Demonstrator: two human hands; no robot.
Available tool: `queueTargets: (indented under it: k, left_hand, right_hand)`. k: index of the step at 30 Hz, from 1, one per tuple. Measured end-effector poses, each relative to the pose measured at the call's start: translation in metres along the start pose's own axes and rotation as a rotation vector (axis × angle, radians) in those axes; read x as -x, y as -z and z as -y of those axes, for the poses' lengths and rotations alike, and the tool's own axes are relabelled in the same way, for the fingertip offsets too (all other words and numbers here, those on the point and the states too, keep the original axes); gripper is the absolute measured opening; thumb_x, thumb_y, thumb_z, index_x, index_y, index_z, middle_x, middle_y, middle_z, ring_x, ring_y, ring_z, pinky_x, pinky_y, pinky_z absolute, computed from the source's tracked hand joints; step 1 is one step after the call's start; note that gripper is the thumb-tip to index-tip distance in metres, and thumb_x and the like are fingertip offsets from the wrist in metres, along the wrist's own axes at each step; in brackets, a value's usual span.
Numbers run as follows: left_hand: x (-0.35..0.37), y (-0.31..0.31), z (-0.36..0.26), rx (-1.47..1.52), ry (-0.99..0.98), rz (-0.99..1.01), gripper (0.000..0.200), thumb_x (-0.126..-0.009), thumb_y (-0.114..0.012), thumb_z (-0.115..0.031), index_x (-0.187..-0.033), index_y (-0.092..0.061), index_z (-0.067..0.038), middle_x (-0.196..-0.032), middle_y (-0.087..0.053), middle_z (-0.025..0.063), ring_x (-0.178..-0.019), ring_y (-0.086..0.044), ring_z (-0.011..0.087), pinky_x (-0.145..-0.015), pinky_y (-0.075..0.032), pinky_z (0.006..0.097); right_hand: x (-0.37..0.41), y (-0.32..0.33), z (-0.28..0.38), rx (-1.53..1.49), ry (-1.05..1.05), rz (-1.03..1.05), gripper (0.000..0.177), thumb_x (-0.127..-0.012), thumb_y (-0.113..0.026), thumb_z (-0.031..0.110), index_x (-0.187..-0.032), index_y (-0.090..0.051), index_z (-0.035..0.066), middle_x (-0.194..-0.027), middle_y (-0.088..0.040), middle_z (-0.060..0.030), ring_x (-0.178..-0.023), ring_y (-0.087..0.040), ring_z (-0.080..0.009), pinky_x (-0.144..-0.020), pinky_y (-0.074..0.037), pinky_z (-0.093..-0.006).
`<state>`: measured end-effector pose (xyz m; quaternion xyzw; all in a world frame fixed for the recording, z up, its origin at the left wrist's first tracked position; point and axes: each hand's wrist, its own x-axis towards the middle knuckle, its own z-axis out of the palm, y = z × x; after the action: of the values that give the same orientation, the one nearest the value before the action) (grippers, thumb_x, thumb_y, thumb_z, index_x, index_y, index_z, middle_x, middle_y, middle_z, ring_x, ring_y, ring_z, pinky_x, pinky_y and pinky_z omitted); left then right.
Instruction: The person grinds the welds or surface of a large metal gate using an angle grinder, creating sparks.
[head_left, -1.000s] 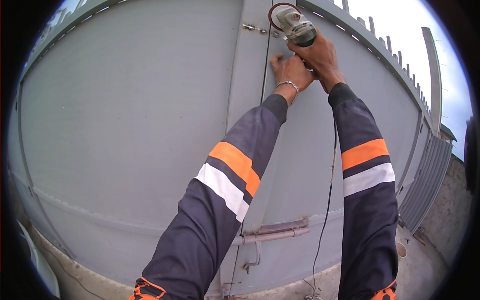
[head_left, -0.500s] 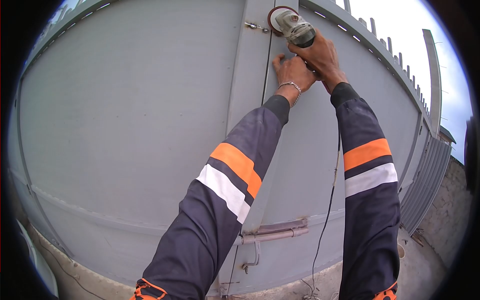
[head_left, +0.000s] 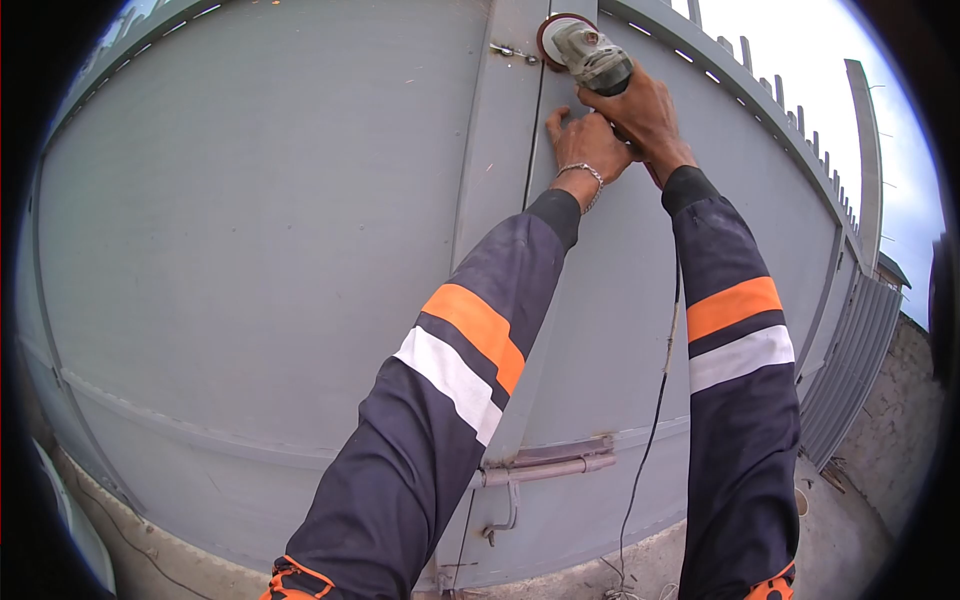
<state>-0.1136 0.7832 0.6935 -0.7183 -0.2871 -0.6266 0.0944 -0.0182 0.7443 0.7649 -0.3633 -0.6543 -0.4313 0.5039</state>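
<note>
The right hand [head_left: 640, 115] is gripping the grinder [head_left: 590, 55], disc at the gate [head_left: 250, 250] seam by the bolt [head_left: 515, 52]; the left hand [head_left: 585, 140] is bracing flat alongside. Grinding seems underway, needing steady guiding.

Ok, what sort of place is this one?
Outdoors, probably a yard or site entrance: a tall grey metal gate fills the view, open sky shows above it, and the right hand holds an angle grinder up to it, left hand flat on the metal.

Grey sheet-metal gate [head_left: 250, 250] fills the view. Ribbed fence [head_left: 850, 370] at right. Concrete ground [head_left: 850, 540] below. Bright sky [head_left: 790, 50] above, daylight.
</note>
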Motion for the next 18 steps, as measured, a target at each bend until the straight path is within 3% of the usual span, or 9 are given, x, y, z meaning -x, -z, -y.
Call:
queueTargets:
  k: [4,10,13,18]
  left_hand:
    - [0.0011,-0.0006,0.0015,0.034,-0.029,-0.035,0.062,-0.077,-0.084,-0.066,-0.093,-0.082,-0.006,-0.084,-0.079,0.0111,-0.097,-0.074,0.0233,-0.121,-0.023,0.0474]
    - [0.0013,0.0015,-0.0001,0.030,-0.006,0.001,0.064,-0.076,-0.084,-0.066,-0.094,-0.081,-0.005,-0.083,-0.079,0.0109,-0.095,-0.073,0.0229,-0.121,-0.023,0.0477]
    - [0.0023,0.0002,0.0004,0.031,-0.028,-0.023,0.064,-0.076,-0.083,-0.067,-0.093,-0.081,-0.005,-0.081,-0.078,0.0111,-0.094,-0.073,0.0230,-0.120,-0.023,0.0478]
    - [0.0015,-0.0020,0.0013,0.016,-0.017,-0.036,0.064,-0.076,-0.084,-0.067,-0.092,-0.081,-0.006,-0.080,-0.077,0.0105,-0.093,-0.073,0.0232,-0.120,-0.023,0.0476]
  right_hand:
    - [-0.0029,-0.0034,-0.0026,-0.023,0.049,-0.032,0.074,-0.072,-0.083,0.060,-0.116,-0.071,0.001,-0.092,-0.079,-0.0220,-0.089,-0.079,-0.0395,-0.082,-0.062,-0.0473]
    - [-0.0014,-0.0013,-0.0020,0.030,-0.018,0.001,0.070,-0.076,-0.086,0.053,-0.121,-0.071,0.002,-0.101,-0.080,-0.0197,-0.094,-0.079,-0.0371,-0.084,-0.061,-0.0448]
    - [-0.0011,-0.0026,-0.0020,-0.005,0.014,-0.025,0.072,-0.072,-0.083,0.060,-0.114,-0.071,0.002,-0.093,-0.079,-0.0216,-0.089,-0.079,-0.0402,-0.083,-0.062,-0.0477]
    - [-0.0018,-0.0047,-0.0057,-0.011,0.027,-0.029,0.073,-0.073,-0.083,0.061,-0.114,-0.071,0.002,-0.092,-0.079,-0.0221,-0.089,-0.079,-0.0403,-0.083,-0.062,-0.0482]
